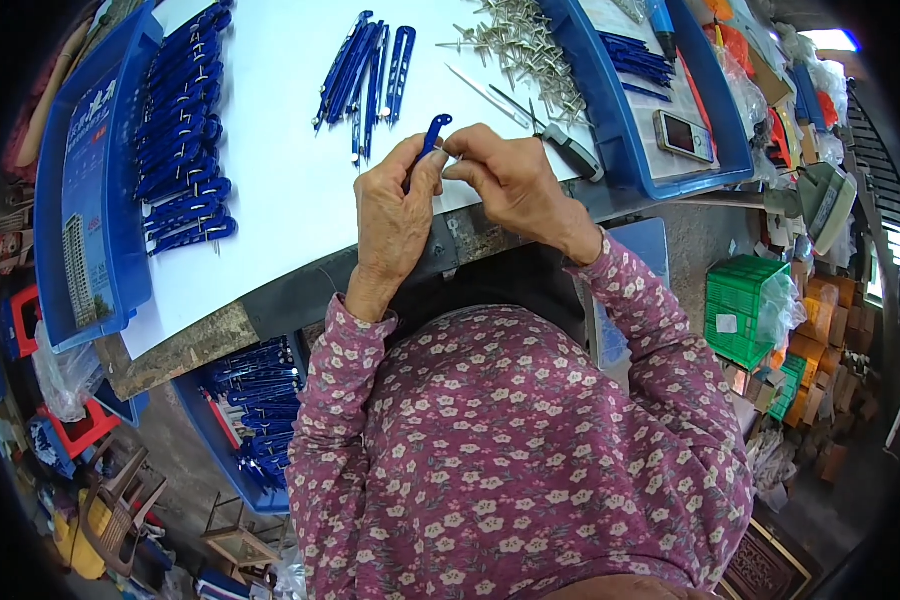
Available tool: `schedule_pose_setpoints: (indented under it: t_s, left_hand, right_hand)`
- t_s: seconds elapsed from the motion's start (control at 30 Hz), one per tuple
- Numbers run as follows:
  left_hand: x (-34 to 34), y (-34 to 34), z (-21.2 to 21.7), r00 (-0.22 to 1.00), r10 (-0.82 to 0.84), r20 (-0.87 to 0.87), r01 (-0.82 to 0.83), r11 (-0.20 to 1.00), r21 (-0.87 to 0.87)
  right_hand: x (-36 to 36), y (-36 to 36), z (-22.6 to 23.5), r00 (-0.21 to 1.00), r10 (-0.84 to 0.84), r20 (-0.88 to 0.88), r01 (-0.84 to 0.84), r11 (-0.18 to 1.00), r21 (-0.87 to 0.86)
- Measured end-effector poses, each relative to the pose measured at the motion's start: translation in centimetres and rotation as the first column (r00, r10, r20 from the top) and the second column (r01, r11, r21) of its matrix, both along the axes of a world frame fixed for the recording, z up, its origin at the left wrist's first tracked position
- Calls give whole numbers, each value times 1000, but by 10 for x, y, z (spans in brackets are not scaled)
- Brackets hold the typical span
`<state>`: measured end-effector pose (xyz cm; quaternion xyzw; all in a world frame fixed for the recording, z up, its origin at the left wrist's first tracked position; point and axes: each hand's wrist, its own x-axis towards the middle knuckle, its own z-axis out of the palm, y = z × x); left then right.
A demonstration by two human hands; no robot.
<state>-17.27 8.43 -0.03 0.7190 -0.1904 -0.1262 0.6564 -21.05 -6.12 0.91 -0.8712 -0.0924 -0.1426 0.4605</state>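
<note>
Over the near edge of the white-topped table, my left hand point(398, 215) is closed on a slim blue plastic piece point(434, 132), whose rounded end with a hole sticks up past the thumb. My right hand point(520, 185) pinches right beside that end; what lies between its fingertips is too small to make out. Beyond my hands is a loose bunch of similar blue pieces point(353, 75). A heap of small metal pins point(535, 60) spreads to the right. A pointed tool with a dark handle point(572, 152) lies close to my right hand.
A long row of blue pieces point(182, 130) lines the left, beside a blue tray point(125, 240). On the right, another blue tray point(625, 150) holds blue pieces and a mobile phone point(682, 136). Below the table are a filled blue tray point(205, 430) and a green crate point(740, 310).
</note>
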Motion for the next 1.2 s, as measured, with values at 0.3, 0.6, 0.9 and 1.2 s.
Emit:
schedule_pose_setpoints:
  t_s: [0.3, 0.6, 0.9, 1.2]
  left_hand:
    - [5, -1, -3, 992, -55, -115, 47, 997, -65]
    - [10, 0, 3, 981, -98, -170, 81, 991, -106]
    - [9, 3, 10, 970, -146, -193, 121, 983, -134]
    - [8, 2, 5, 978, -121, -169, 113, 992, -55]
  right_hand:
    - [0, 2, -3, 954, 89, 285, 83, 838, -539]
    - [-6, -4, 6, 1000, -15, -3, 14, 972, -233]
    - [-3, -24, 11, 767, 429, -477, 103, 651, 752]
    - [-13, -2, 1, 795, 372, -479, 275, 482, 832]
